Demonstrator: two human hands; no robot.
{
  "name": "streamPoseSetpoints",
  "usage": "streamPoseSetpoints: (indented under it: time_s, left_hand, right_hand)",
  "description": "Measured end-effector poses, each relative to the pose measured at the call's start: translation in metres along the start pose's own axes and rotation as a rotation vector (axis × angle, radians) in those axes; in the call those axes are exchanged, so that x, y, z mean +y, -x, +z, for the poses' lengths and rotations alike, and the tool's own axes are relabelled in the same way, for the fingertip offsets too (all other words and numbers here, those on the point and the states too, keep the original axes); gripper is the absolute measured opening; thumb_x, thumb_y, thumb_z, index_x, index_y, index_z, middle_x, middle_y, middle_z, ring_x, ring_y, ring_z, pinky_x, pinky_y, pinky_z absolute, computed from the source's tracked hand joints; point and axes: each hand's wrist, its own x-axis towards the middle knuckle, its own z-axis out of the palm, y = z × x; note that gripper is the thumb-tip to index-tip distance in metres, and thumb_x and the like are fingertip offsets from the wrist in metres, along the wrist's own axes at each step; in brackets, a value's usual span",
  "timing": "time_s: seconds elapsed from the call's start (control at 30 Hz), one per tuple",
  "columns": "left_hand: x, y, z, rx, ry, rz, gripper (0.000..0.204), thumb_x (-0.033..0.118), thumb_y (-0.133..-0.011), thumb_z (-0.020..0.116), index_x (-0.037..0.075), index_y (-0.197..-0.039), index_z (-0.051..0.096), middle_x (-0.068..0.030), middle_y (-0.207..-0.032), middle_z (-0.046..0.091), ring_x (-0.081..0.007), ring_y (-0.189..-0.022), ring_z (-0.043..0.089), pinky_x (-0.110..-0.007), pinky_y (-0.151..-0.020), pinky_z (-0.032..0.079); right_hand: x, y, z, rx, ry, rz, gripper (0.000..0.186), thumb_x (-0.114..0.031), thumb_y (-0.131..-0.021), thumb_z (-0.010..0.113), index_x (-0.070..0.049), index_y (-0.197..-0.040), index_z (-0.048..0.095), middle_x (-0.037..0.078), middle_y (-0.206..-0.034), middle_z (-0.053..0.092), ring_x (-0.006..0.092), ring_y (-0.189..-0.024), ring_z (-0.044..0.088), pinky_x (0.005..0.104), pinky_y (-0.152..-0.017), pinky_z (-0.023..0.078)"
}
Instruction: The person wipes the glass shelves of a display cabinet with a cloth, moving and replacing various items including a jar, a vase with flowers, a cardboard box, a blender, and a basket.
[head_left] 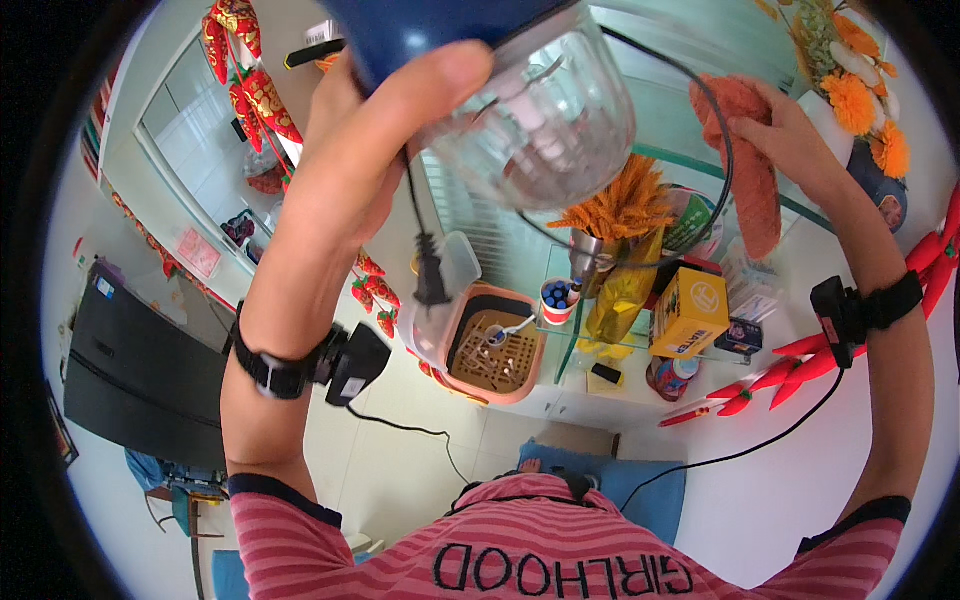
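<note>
Head view: a blender (520, 90), with a clear ribbed jar under a blue base, is held raised by the left hand (370, 150), fingers wrapped around it; its black plug (430, 280) hangs loose below. An orange cloth (750, 170) is pressed to the glass shelf (690, 160) by the right hand (790, 140), fingers closed on it. Wiping beneath the lifted blender appears to be in hand; a steady hold and a full sweep of the cloth are called for next.

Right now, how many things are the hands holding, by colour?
Blue and clear: 1, the blender in the left hand
Orange: 1, the cloth in the right hand
Total: 2
</note>
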Motion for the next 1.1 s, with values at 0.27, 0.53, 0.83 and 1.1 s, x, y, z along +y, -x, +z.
streamPoseSetpoints:
  time_s: [0.27,0.53,0.83,1.1]
  left_hand:
    - [-0.012,0.071,-0.018,0.089,-0.036,-0.161,0.094,0.033,-0.048,0.087,-0.006,-0.121,0.044,-0.0109,-0.111,0.056,-0.0185,-0.101,0.055,-0.032,-0.094,0.040]
    - [-0.027,0.092,-0.018,0.085,-0.070,-0.224,0.085,0.026,-0.049,0.087,-0.005,-0.116,0.046,-0.0105,-0.107,0.058,-0.0184,-0.099,0.057,-0.033,-0.090,0.043]
    - [-0.056,0.083,-0.004,0.119,-0.052,-0.117,0.087,0.021,-0.050,0.088,-0.003,-0.119,0.041,-0.0117,-0.111,0.055,-0.0205,-0.102,0.056,-0.034,-0.091,0.044]
    - [-0.069,0.072,0.004,0.063,-0.065,-0.112,0.089,0.022,-0.049,0.089,-0.003,-0.120,0.041,-0.0121,-0.111,0.056,-0.0201,-0.101,0.057,-0.034,-0.092,0.044]
  right_hand:
    - [-0.013,-0.019,-0.003,0.424,0.361,-0.211,0.036,-0.015,-0.073,0.062,0.000,-0.105,0.055,0.021,-0.097,0.062,0.0358,-0.091,0.061,0.0381,-0.080,0.048]
    - [0.018,-0.067,0.000,0.081,0.945,0.052,0.025,-0.011,-0.073,0.058,0.000,-0.095,0.062,0.020,-0.099,0.061,0.0374,-0.097,0.054,0.0424,-0.083,0.046]
    - [0.042,-0.084,0.023,-0.020,0.686,0.264,0.020,-0.015,-0.072,0.059,-0.006,-0.087,0.069,0.014,-0.083,0.067,0.0329,-0.079,0.064,0.0340,-0.068,0.050]
    - [0.069,-0.091,0.003,-0.015,0.769,0.186,0.010,-0.010,-0.068,0.065,-0.003,-0.075,0.066,0.018,-0.082,0.066,0.0332,-0.079,0.064,0.0407,-0.067,0.051]
